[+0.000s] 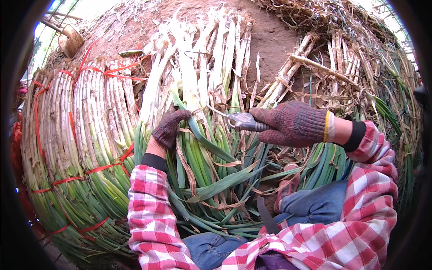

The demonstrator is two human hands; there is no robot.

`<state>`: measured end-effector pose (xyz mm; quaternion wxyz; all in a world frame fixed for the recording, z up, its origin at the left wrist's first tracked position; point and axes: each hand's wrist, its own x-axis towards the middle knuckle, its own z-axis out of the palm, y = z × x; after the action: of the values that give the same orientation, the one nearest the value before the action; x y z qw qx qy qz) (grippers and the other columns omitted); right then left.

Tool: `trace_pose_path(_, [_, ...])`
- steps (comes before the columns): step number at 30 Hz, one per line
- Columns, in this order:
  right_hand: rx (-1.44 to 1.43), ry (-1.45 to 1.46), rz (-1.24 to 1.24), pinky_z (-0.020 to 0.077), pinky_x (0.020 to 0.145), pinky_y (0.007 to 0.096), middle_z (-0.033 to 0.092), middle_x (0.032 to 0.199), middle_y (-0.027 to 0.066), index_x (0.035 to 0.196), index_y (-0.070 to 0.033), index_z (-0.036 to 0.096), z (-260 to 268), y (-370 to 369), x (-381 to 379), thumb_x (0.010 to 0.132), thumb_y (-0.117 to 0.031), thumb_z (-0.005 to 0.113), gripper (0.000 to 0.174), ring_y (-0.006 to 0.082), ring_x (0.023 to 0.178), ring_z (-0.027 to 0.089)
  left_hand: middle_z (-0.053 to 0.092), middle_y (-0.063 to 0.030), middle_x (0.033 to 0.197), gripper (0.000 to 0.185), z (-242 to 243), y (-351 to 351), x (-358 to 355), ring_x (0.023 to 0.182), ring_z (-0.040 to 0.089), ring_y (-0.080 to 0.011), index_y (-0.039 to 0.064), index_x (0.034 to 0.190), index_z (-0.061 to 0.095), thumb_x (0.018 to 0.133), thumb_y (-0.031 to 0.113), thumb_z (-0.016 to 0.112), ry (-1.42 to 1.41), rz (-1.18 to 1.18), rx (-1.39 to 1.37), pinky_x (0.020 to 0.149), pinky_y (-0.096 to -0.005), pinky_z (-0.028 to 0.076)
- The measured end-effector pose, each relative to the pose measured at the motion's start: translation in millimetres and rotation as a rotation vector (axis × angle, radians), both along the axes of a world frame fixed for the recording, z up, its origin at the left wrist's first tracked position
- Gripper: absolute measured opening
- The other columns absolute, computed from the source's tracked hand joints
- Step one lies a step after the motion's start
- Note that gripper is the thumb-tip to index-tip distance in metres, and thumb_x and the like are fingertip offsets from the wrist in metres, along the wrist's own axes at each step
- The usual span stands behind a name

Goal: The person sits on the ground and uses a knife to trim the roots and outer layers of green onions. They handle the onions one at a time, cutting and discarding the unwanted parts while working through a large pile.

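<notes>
A pile of long green onions [202, 77] lies before me, white stems away from me and green leaves towards my knees. My left hand [170, 128], in a dark knit glove, is closed around stalks near the middle of the pile, where white turns green. My gloved right hand [287, 124] grips a metal-handled tool [248, 122] to the right of it. The tool's thin, pale, curved end points left over the stalks; its exact kind I cannot tell. A bent green leaf [209, 145] passes beside my left thumb.
Onion bundles tied with red ribbon [98, 168] stand close on the left. Loose stalks with dry leaves [344, 60] lie at the right. A wooden-handled tool with a broad head [70, 40] is at the upper left, on brown soil [270, 37]. My jeans-clad knees are close below.
</notes>
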<state>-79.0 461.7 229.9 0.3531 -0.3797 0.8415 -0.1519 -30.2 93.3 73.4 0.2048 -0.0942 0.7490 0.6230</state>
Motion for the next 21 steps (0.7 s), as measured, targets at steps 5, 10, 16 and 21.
trace_pose_path(5, [0.024, 0.002, 0.020, 0.0535, 0.074, 0.0565, 0.069, 0.086, 0.0259, 0.135, -0.004, 0.053, -3, 2, 6, 0.098, -0.045, 0.059, 0.056, 0.0465, 0.083, 0.070, 0.069, -0.0077, 0.117, 0.029, -7, -4, 0, 0.114, 0.064, -0.0193, 0.005, 0.118, 0.073, 0.104, 0.010, 0.048, -0.031, 0.030, 0.013, 0.105, -0.0336, 0.049])
trace_pose_path(10, [0.046, 0.062, -0.027, 0.0534, 0.070, 0.0561, 0.069, 0.082, 0.0229, 0.132, -0.005, 0.053, -10, 4, 5, 0.097, -0.044, 0.060, 0.052, 0.0442, 0.079, 0.070, 0.068, -0.0086, 0.118, 0.028, -6, -4, -1, 0.115, 0.064, -0.0193, 0.004, 0.117, 0.073, 0.104, 0.010, 0.049, 0.025, 0.000, 0.042, 0.104, -0.0342, 0.050])
trace_pose_path(16, [0.076, 0.197, -0.053, 0.0546, 0.071, 0.0556, 0.069, 0.082, 0.0221, 0.129, -0.002, 0.053, -35, -8, -15, 0.098, -0.040, 0.060, 0.049, 0.0442, 0.078, 0.070, 0.066, -0.0074, 0.105, 0.044, 1, 7, -2, 0.101, 0.061, -0.0196, 0.004, 0.121, 0.066, 0.084, 0.028, 0.070, -0.082, 0.144, 0.096, 0.096, -0.0334, 0.049])
trace_pose_path(21, [0.087, 0.212, -0.139, 0.0553, 0.075, 0.0569, 0.072, 0.087, 0.0249, 0.125, -0.001, 0.053, -53, -23, -40, 0.098, -0.038, 0.060, 0.047, 0.0454, 0.084, 0.072, 0.067, -0.0070, 0.105, 0.046, 11, 13, -3, 0.102, 0.062, -0.0200, 0.003, 0.124, 0.064, 0.084, 0.025, 0.070, -0.159, 0.198, 0.146, 0.096, -0.0340, 0.049])
